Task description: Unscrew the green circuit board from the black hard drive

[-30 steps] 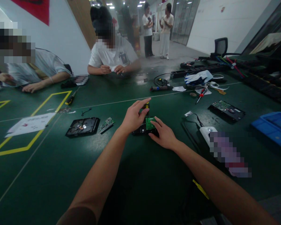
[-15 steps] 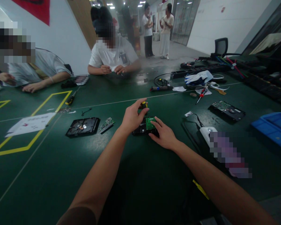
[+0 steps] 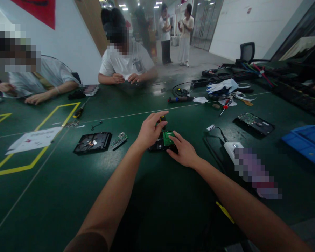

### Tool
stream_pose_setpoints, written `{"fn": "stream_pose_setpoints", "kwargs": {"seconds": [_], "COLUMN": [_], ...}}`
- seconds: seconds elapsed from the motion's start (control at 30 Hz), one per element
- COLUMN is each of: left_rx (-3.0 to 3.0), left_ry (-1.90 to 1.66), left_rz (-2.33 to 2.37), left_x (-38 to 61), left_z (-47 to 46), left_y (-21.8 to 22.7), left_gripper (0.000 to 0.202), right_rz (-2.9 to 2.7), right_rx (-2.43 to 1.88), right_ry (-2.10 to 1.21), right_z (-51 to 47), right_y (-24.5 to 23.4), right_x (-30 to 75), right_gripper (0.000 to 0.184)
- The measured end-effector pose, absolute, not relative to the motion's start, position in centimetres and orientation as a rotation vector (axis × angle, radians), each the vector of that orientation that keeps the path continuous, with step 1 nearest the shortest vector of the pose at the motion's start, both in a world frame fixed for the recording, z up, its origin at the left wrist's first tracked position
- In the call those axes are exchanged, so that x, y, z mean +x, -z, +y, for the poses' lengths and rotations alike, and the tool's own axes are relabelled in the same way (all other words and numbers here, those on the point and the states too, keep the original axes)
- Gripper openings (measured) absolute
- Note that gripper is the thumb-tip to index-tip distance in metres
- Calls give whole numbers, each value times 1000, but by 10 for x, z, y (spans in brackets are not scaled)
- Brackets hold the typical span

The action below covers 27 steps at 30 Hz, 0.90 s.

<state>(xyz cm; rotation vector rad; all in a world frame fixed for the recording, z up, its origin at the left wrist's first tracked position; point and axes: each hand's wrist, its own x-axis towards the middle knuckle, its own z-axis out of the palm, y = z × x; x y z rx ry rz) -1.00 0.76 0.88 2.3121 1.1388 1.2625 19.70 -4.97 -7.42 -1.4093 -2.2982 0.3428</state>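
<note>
A hard drive (image 3: 159,144) with a green circuit board (image 3: 169,139) lies on the dark green table in front of me. My left hand (image 3: 150,127) is closed around the black and yellow handle of a screwdriver (image 3: 162,119), held upright over the far left part of the drive; its tip is hidden. My right hand (image 3: 183,149) grips the drive's right side, fingertips on the board and thumb at the near edge. To the left sit an opened hard drive (image 3: 92,142) and a loose circuit board (image 3: 120,140).
Another hard drive (image 3: 254,124) and a blue tray (image 3: 304,141) are at the right. Nearer lies a white device (image 3: 232,148) with a cable. Gloves (image 3: 222,87) and a red screwdriver (image 3: 226,105) lie farther back. Two people sit across the table; one person's hands (image 3: 124,78) hold something small.
The fingers of my left hand have shifted a little around the screwdriver handle, the index finger reaching farther right over its top. My right hand and the drive stay in place.
</note>
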Motion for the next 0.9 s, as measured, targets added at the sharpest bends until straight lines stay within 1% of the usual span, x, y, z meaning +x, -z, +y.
{"fn": "stream_pose_setpoints", "kwargs": {"seconds": [0.23,0.4,0.5,0.67,0.7,0.9], "left_rx": [2337,2333,2352,2409,2418,2404], "left_ry": [-1291,-1234,-1236,-1249,-1239,-1169], "left_rz": [1254,1136,1146,1274,1281,1094], "left_x": [-9,-10,-9,-11,-11,-12], "left_z": [3,4,6,6,6,5], "left_y": [-16,-11,-9,-11,-12,-13], "left_gripper": [32,48,51,36,36,57], "right_rz": [-2297,-2303,-2300,-2301,-2300,-2299], "right_rx": [-1429,-1418,-1421,-1427,-1429,-1409], "right_ry": [-356,-362,-358,-357,-357,-352], "right_z": [-50,-50,-50,-50,-50,-49], "right_y": [75,73,72,72,72,74], "right_x": [197,198,197,196,196,197], "right_gripper": [66,65,65,66,66,65]}}
